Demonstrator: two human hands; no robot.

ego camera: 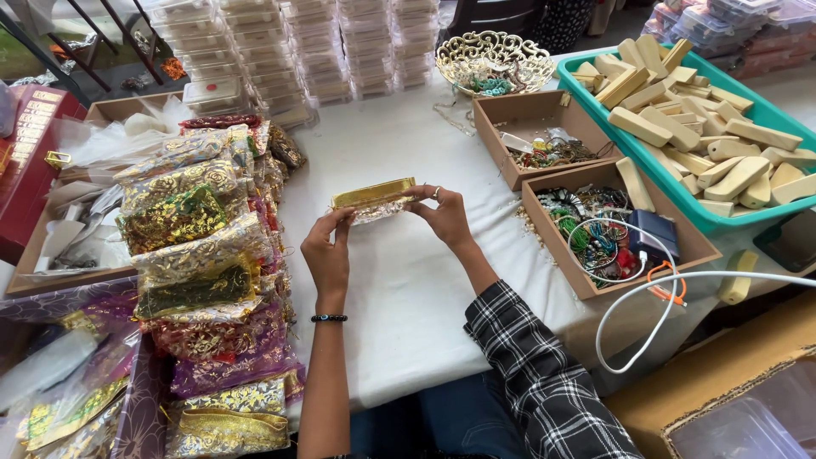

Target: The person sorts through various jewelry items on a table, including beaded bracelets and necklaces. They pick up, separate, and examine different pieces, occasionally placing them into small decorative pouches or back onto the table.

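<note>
Nearest to me a white cable (646, 314) loops over the table edge, beside my checked flannel sleeve (531, 365). My left hand (327, 251), with a dark bead bracelet (329, 318) at the wrist, pinches one end of a small pouch (374, 200), and my right hand (446, 217), a ring on one finger, pinches the other end, so both hands are clenched on it. The pouch hangs just above the white tablecloth (408, 289), stretched flat between my fingertips: a shiny gold satin band along the top, sheer glittery fabric below. To my left lies a heaped row of similar organza bags (200, 255) in gold, green and purple, slick and patterned. To my right sit cardboard boxes (561, 255) of tangled bangles and beads, then a teal plastic tray (765, 115) piled with smooth pale wooden blocks. Farther off stand an ornate gold filigree bowl (493, 59) and stacks of clear plastic cases (306, 42).
</note>
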